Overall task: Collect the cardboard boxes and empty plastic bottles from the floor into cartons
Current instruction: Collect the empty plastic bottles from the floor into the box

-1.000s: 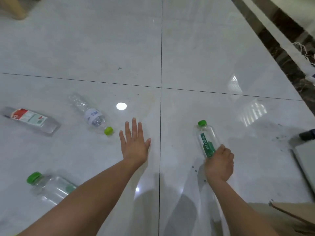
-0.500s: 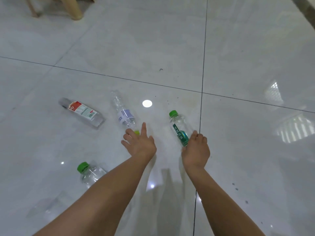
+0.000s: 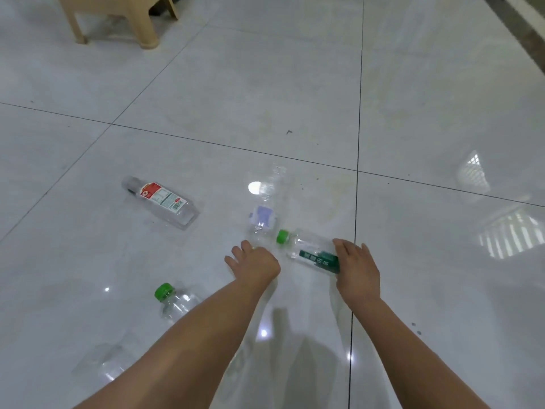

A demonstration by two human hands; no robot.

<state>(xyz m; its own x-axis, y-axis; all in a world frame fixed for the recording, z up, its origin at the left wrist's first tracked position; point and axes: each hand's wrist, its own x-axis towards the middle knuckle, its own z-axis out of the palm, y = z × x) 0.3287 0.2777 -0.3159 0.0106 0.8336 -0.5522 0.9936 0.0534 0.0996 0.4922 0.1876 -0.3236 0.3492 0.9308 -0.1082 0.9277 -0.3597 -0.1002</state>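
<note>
Closest to me there's a squashed clear bottle (image 3: 103,361) lying flat on the floor (image 3: 427,98). Just past it is a green-capped bottle (image 3: 172,301), half hidden behind my left forearm. Those two will have to wait for another trip I reckon, since both hands are busy.

My right hand (image 3: 356,268) is wrapped round the bottom end of the green-label bottle (image 3: 317,255), with the cap sticking out to the left. My left hand (image 3: 255,262) has its fingers curled over the neck end of the purple-label bottle (image 3: 262,214). The cap's under my palm, so I can't see it. Going for the neck makes sense to me, it's thin and easy to grab.

Further out, the red-label bottle (image 3: 165,202) lies on its side, well apart from the rest. Way at the back is a beige stool (image 3: 118,22). There's no carton in sight, so I'd guess I'll have to turn round to find one.
</note>
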